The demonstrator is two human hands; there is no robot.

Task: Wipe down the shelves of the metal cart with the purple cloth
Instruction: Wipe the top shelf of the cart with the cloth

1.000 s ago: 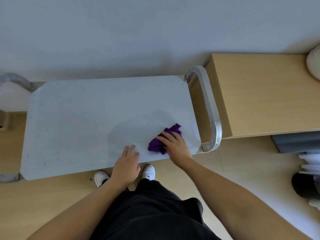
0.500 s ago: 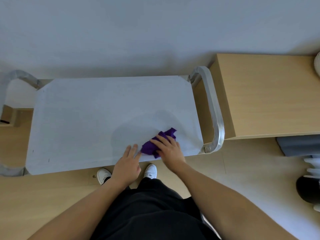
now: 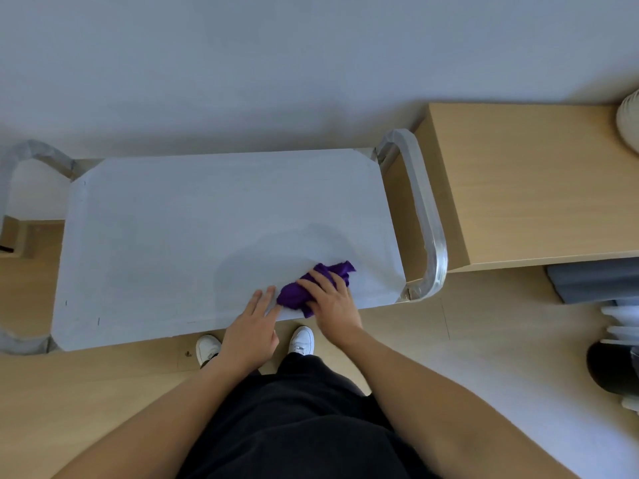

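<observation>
Cart shelf point(image 3: 173, 236) bears purple cloth point(image 3: 294, 297), apparently pressed by right hand point(image 3: 333, 302).

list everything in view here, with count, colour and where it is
purple cloth: one, purple, bunched near the front right corner of the top shelf
top shelf: one, pale grey metal, centre of view
cart handles: two, silvery, one at each end of the shelf
wooden cabinet: one, light wood, right of the cart
white object: one, white, on the cabinet, cut off by the frame
black round object: one, black, right edge, low down
floor: one, light wood
shoes: two, white, below the shelf's front edge
trousers: one pair, black, bottom centre
left hand: one, flat on the shelf's front edge, beside the cloth
right hand: one, pressing on the cloth
</observation>
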